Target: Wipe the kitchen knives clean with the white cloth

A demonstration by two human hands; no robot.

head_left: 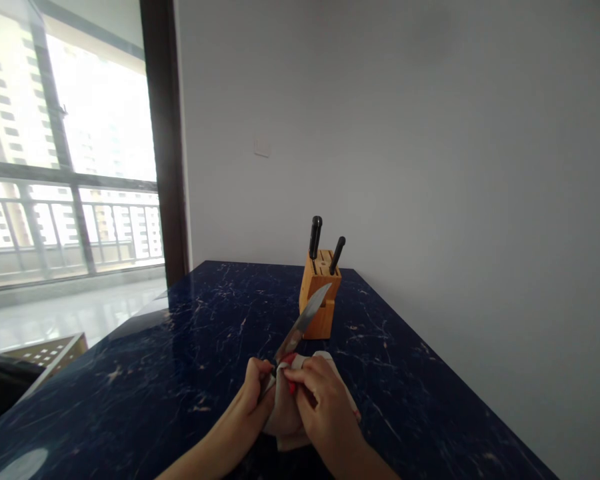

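Observation:
A kitchen knife (pixel 307 317) points up and away to the right, its bare blade passing in front of the wooden knife block. My left hand (pixel 254 393) is closed around its handle, which is mostly hidden by fingers and cloth. My right hand (pixel 325 400) pinches a pale cloth with red parts (pixel 285 410) close to where blade and handle meet. The cloth hangs below and between both hands. Behind the blade stands the knife block (pixel 320 320), with two black-handled knives (pixel 315 237) in its slots.
The dark blue marbled table (pixel 220 320) stretches to the back wall. On the right runs a grey wall (pixel 455 200). At the left, beyond the table edge, are a perforated chair-like piece (pixel 45 353) and a glazed balcony (pixel 70 200).

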